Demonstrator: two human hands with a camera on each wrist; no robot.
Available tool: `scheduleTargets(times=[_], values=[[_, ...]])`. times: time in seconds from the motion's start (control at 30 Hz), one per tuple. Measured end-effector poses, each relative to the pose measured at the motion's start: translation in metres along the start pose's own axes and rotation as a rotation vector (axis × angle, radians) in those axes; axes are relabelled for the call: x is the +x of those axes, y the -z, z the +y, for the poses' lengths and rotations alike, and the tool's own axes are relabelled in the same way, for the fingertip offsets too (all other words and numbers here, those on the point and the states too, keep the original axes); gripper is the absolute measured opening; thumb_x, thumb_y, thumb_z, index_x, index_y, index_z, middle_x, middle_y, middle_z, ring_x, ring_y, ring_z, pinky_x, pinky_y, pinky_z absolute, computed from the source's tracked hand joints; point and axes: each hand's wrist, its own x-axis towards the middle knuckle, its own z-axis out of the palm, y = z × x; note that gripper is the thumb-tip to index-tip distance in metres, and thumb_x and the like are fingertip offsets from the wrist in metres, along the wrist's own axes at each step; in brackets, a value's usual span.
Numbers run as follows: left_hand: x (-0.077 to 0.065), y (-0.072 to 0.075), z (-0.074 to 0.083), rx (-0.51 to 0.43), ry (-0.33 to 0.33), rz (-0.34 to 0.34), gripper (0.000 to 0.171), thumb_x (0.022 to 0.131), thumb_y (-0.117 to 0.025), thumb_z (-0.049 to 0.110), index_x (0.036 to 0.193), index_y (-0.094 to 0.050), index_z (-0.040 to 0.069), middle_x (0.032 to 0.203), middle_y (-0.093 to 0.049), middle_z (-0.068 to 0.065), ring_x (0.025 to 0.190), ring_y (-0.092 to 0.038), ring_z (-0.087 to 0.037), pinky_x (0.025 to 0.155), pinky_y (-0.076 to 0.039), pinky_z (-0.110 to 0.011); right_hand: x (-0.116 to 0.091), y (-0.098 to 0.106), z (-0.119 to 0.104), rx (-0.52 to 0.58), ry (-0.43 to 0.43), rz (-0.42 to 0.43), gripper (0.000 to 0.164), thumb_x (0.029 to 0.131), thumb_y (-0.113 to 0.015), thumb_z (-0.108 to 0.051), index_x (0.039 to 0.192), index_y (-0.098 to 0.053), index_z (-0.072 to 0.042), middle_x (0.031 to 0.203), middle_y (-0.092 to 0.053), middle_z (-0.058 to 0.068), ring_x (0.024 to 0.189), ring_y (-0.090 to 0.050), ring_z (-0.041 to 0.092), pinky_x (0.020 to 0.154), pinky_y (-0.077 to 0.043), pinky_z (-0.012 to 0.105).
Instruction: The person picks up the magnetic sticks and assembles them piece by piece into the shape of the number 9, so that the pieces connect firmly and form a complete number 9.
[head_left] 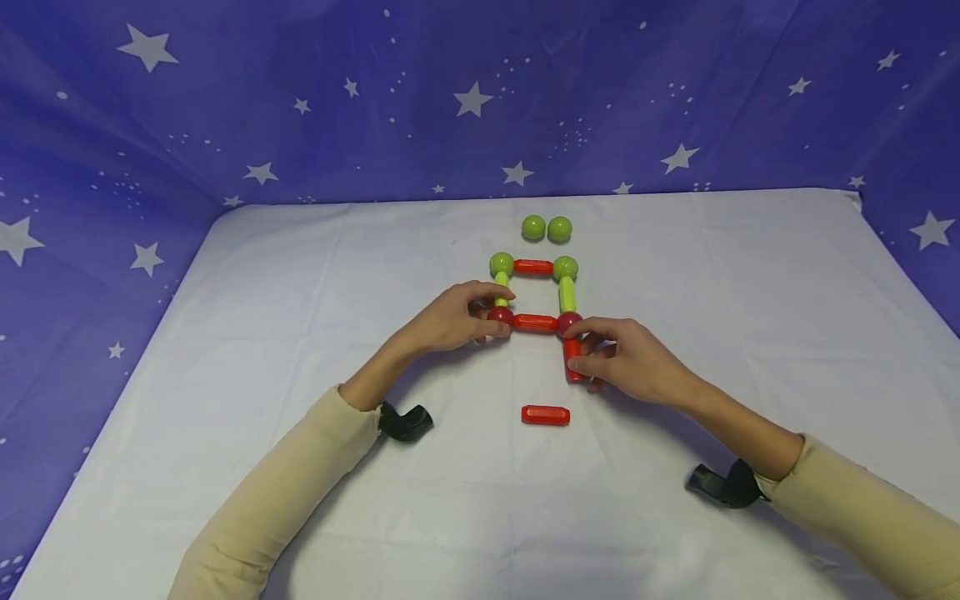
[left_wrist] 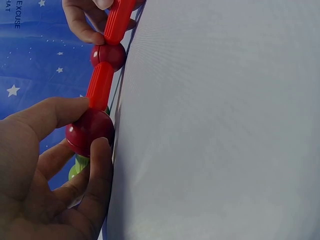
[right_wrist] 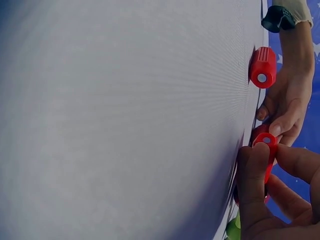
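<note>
A small square frame of rods and balls lies on the white cloth. Its far corners are green balls (head_left: 502, 265), its near corners a left red ball (head_left: 498, 315) and a right red ball (head_left: 568, 322). Red rods (head_left: 535, 323) form the near and far sides, yellow-green rods (head_left: 567, 295) the flanks. My left hand (head_left: 454, 317) grips the left red ball (left_wrist: 86, 131) between thumb and fingers. With my right hand (head_left: 636, 358) I pinch another red rod (head_left: 573, 357), which points toward me from the right red ball, its far end right at that ball.
One loose red rod (head_left: 545, 415) lies nearer to me, between my forearms. Beyond the frame sit two loose green balls (head_left: 533, 227). A black wrist mount (head_left: 408, 423) hangs at my left cuff, another black mount (head_left: 724, 485) at my right. Blue starry fabric (head_left: 472, 150) stands behind the table.
</note>
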Motion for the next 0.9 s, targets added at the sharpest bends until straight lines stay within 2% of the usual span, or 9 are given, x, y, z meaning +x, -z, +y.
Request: scheduleTargets(times=[0.9], values=[[0.0,-0.0006,-0.0008,-0.011,0.007,0.025,0.048,0.089,-0.075,0.02,0.133,-0.06,0.01,0.11,-0.059,-0.006,0.079,-0.061,-0.02,0.069,-0.053,-0.031,0.0014,0.0009,-0.0015,-0.051,0.004,0.019,0.036,0.09,-0.069,-0.004,0.126,-0.062,-0.002,0.101,-0.06,0.014,0.072,-0.065,0.023,0.065,-0.058,0.032]])
